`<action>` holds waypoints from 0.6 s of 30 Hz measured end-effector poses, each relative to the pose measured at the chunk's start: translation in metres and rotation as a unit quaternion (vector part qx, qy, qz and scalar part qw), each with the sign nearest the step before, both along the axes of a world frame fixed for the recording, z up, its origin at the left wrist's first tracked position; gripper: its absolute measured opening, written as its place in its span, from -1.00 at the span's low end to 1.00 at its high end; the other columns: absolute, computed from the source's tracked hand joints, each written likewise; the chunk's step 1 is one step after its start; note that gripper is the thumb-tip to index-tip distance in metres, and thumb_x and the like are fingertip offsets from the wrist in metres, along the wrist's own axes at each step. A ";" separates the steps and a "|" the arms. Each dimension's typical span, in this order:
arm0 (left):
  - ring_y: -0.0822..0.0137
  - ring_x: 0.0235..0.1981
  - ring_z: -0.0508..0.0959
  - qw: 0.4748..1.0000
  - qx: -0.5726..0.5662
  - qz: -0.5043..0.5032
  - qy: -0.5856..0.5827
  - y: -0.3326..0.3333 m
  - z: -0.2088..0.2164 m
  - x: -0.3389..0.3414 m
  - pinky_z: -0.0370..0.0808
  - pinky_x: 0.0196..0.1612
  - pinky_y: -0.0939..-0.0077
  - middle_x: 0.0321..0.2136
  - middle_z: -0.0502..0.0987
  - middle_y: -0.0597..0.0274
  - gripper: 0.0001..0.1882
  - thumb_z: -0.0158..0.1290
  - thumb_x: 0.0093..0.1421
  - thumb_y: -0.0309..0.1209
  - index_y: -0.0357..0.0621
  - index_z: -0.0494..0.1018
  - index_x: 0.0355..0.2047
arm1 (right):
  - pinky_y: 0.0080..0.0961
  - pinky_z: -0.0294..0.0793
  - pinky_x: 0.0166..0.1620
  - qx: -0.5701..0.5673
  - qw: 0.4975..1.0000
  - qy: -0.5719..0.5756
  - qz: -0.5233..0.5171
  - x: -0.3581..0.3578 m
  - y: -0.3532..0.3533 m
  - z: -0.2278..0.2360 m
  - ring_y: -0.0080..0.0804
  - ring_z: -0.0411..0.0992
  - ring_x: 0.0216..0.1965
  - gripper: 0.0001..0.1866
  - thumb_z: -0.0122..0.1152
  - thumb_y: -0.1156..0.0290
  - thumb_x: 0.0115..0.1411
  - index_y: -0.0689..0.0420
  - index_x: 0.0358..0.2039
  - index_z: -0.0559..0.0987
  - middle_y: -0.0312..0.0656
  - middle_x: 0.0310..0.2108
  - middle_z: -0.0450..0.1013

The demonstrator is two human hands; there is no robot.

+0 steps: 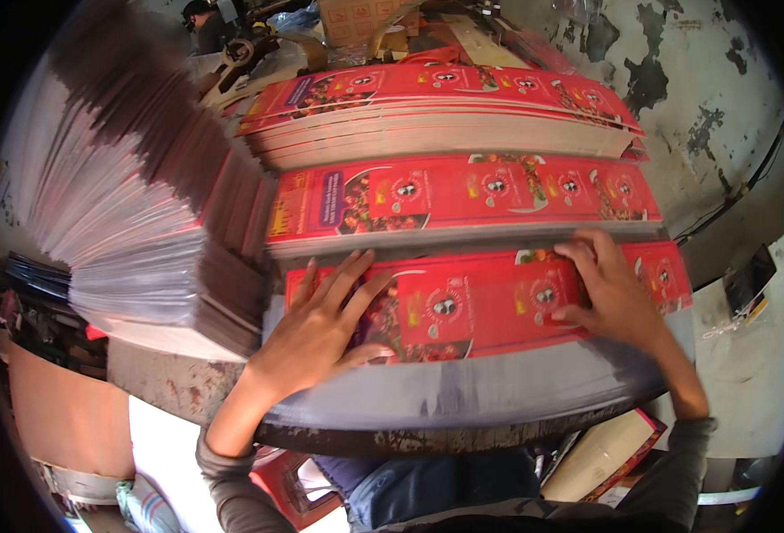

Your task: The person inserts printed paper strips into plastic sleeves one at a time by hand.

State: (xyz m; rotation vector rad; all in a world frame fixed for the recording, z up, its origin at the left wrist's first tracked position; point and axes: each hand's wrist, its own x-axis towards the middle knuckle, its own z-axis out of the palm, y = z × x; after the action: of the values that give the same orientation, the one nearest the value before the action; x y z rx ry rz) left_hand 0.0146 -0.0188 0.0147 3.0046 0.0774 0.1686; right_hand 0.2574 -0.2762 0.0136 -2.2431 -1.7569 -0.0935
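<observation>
Both of my hands rest on the nearest stack of long red printed sheets (490,306), whose pale cut edges face me. My left hand (325,324) lies spread on the stack's left end, fingers apart and pointing away from me. Toward the right end, my right hand (605,289) has its fingers bent over the top sheet, with thumb and forefinger apart and nothing held between them. Just beyond lies a second red stack (463,197), parallel to the first. Farther back is a third, taller stack (445,84) of similar sheets.
A tall, fanned pile of sheets (143,213) rises at the left. The worn table edge (463,437) runs in front of me. Behind the stacks stand a cardboard box (356,19) and rolls of tape (237,53). A peeling wall (676,98) borders the right; another person (207,27) appears far left.
</observation>
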 end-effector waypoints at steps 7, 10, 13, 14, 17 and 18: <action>-0.09 0.10 0.26 0.995 0.010 0.080 -0.052 0.003 -0.011 -0.007 0.10 0.19 -0.06 0.13 0.16 -0.05 -0.22 0.12 -0.04 0.05 -0.01 0.22 0.15 | -0.16 0.16 0.02 0.024 0.996 -0.040 -0.073 -0.001 0.000 -0.011 -0.05 0.21 -0.04 -0.19 0.35 -0.03 -0.16 0.22 0.01 0.31 0.01 -0.03 0.19; -0.09 0.02 0.32 0.992 0.030 0.115 -0.043 0.000 -0.011 -0.007 0.19 0.12 -0.01 0.05 0.23 -0.05 -0.24 0.17 -0.06 -0.01 -0.10 0.25 0.11 | -0.15 0.17 0.00 0.023 0.996 -0.049 -0.074 0.003 0.002 -0.014 -0.06 0.22 -0.05 -0.17 0.38 0.00 -0.20 0.22 0.01 0.30 0.00 -0.05 0.20; -0.06 -0.06 0.34 0.991 0.039 0.101 -0.073 0.002 -0.015 -0.003 0.26 0.02 0.04 -0.01 0.27 -0.06 -0.26 0.20 -0.08 -0.08 -0.19 0.26 0.06 | -0.17 0.19 -0.02 0.034 0.996 -0.040 -0.076 0.004 0.001 -0.014 -0.07 0.22 -0.06 -0.17 0.42 0.04 -0.23 0.21 0.00 0.31 -0.01 -0.06 0.21; -0.06 -0.06 0.34 0.992 0.036 0.101 -0.068 0.003 -0.015 -0.003 0.26 0.02 0.04 -0.01 0.27 -0.06 -0.26 0.20 -0.08 -0.08 -0.19 0.26 0.06 | -0.17 0.19 -0.02 0.030 0.996 -0.036 -0.076 0.003 0.001 -0.014 -0.07 0.22 -0.06 -0.17 0.42 0.04 -0.23 0.21 0.00 0.31 -0.01 -0.06 0.21; -0.01 -0.21 0.37 0.990 0.038 0.075 -0.110 0.009 -0.014 -0.002 0.29 -0.16 0.12 -0.15 0.34 -0.04 -0.31 0.23 -0.10 -0.10 -0.22 0.30 -0.02 | -0.19 0.22 -0.06 0.052 0.996 -0.012 -0.075 0.006 0.003 -0.013 -0.07 0.23 -0.10 -0.17 0.47 0.05 -0.29 0.21 -0.05 0.33 -0.03 -0.10 0.22; 0.02 -0.28 0.36 0.991 0.045 0.071 -0.109 0.012 -0.015 -0.004 0.28 -0.22 0.16 -0.23 0.35 -0.01 -0.33 0.24 -0.11 -0.10 -0.22 0.31 -0.06 | -0.20 0.23 -0.11 0.062 0.996 -0.012 -0.060 0.006 0.004 -0.014 -0.09 0.23 -0.15 -0.20 0.48 0.04 -0.33 0.20 -0.11 0.35 -0.05 -0.15 0.22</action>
State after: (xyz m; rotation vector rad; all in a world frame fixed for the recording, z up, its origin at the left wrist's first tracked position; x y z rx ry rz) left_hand 0.0102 -0.0068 -0.0007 3.0464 0.2669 0.5266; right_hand 0.2638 -0.2722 -0.0007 -2.2641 -1.5808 -0.2483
